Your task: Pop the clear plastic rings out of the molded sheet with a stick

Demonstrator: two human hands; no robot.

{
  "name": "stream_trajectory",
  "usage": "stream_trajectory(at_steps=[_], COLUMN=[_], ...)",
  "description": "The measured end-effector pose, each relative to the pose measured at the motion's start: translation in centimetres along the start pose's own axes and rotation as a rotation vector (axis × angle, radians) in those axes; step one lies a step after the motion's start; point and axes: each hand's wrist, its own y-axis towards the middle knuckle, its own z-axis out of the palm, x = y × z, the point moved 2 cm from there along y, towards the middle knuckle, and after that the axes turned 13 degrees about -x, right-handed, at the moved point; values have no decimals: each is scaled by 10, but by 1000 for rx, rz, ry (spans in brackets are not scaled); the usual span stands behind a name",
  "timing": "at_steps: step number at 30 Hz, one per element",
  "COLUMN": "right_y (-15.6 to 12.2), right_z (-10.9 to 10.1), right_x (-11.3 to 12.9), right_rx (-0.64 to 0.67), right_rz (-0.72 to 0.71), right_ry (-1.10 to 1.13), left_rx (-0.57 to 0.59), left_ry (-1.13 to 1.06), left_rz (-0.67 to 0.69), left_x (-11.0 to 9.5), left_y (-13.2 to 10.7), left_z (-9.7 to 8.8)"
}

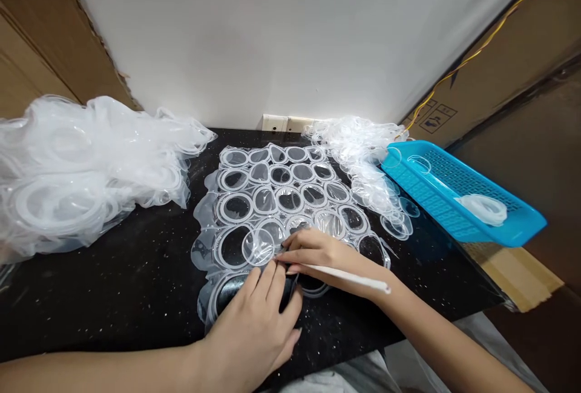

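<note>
A clear plastic sheet [290, 198] with rows of round cut-outs and whitish rings lies on the black tabletop. My left hand [261, 320] is over its near edge, fingers bunched and pressed down on the plastic; what lies under the fingertips is partly hidden. Close against those fingertips, my right hand [320, 254] grips a slim white pen-like tool [347, 277], whose tip is hidden between the hands. A loose clear disc [258, 246] lies on the sheet just beyond my fingers.
Stacked translucent sheets [91, 157] lie on the left. A heap of clear rings and discs [363, 157] spreads behind the sheet at right. Beside it, a blue plastic basket [458, 199] holds a few white rings [483, 208]. A white wall [254, 36] and cardboard [512, 78] stand around the black table [113, 302].
</note>
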Motion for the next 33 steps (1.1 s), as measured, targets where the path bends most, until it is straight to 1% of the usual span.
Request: stream_trajectory(at_steps=[4, 7, 11, 15, 18, 20, 22, 24, 26, 29, 31, 33], right_y=[-2, -2, -3, -4, -3, -1, 0, 1, 2, 1, 1, 4], right_z=[5, 10, 15, 20, 20, 18, 16, 15, 13, 12, 10, 8], right_x=[-1, -4, -5, -3, -4, -5, -7, -10, -12, -16, -18, -18], right_rx=[-25, -41, -134, -196, -277, -311, -310, -312, -303, -221, -187, -197], right_rz=[-85, -107, -114, -123, -89, -59, -26, -27, -91, -244, -286, -278], right_ry=[-80, -96, -146, -202, -247, -231, -208, -215, -223, -181, -141, -125], left_rx=[60, 119, 142, 159, 179, 171, 147, 117, 88, 42, 32, 53], left_ry=[-10, -16, -25, -39, -44, -42, -39, -34, -31, -40, -60, -83], left_rz=[-8, -4, -7, -28, -22, -9, 0, 4, 8, 17, 13, 4], left_x=[-1, -1, -1, -1, -2, -3, -4, -5, -5, -5, -4, -3], left_y=[-1, -2, -1, -1, -3, -4, -5, -5, -5, -4, -4, -3], left_z=[0, 0, -3, -3, -1, 0, -1, -1, -1, 0, 1, 2])
